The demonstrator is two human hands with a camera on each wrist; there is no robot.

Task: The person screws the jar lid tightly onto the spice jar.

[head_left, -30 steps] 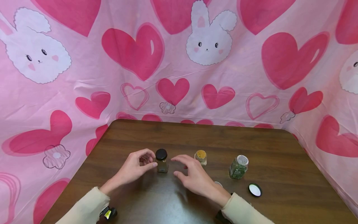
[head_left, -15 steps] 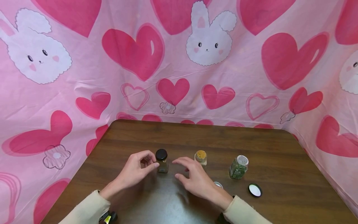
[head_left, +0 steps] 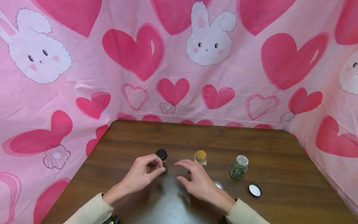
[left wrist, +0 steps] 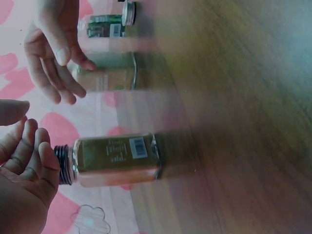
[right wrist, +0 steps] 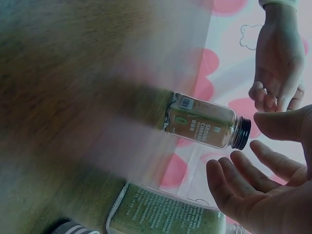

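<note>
The head view shows a dark brown wooden table (head_left: 134, 133) with a cinnamon jar (head_left: 166, 167) standing upright on it, left of the other jars, its black cap (head_left: 161, 153) on. The left hand (head_left: 142, 173) is just beside the jar and covers part of it from this camera; its fingers are loosely bent, thumb near the fingertips, with nothing seen in its grasp. From the right wrist, that hand appears apart from the cap, and the label reads GROUND CINNAMON. The right hand (head_left: 198, 181) is also unoccupied, thumb and fingers spread loosely, with a gap between it and the jar.

Beyond the right hand stands an uncapped jar (head_left: 201, 159), ochre powder showing at its mouth; in the left wrist view the right hand's fingers partly block this jar. Farther right is an upright herb jar (head_left: 237, 170) with green contents and a silver perforated top. A black-rimmed lid (head_left: 255, 190) lies near it, white inside facing up. A round silver lid (head_left: 218, 185) shows only partly, the right wrist hiding some of it. Cream sleeves (head_left: 90, 211) reach in from the bottom edge, with a black and yellow object (head_left: 112, 220) under the left one. Behind the table hangs a pink backdrop (head_left: 240, 71) printed with hearts and rabbits.
</note>
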